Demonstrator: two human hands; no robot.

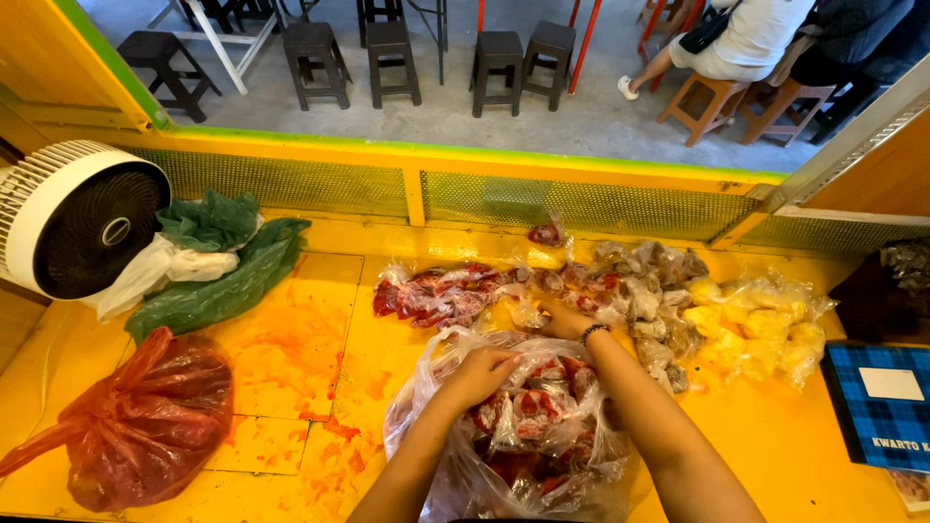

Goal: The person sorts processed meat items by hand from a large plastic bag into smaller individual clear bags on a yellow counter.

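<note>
A large clear plastic bag full of small packets of red meat sits on the yellow counter right in front of me. My left hand is closed on the bag's upper rim. My right hand, with a dark bracelet on the wrist, reaches past the bag and rests on small packets of red meat laid in a row on the counter. To the right of them lie grey-brown packets and yellow packets.
A white fan stands at the far left, with green and white plastic bags beside it. A tied red plastic bag lies front left. A blue notebook is at the right. Stools and seated people are beyond the counter.
</note>
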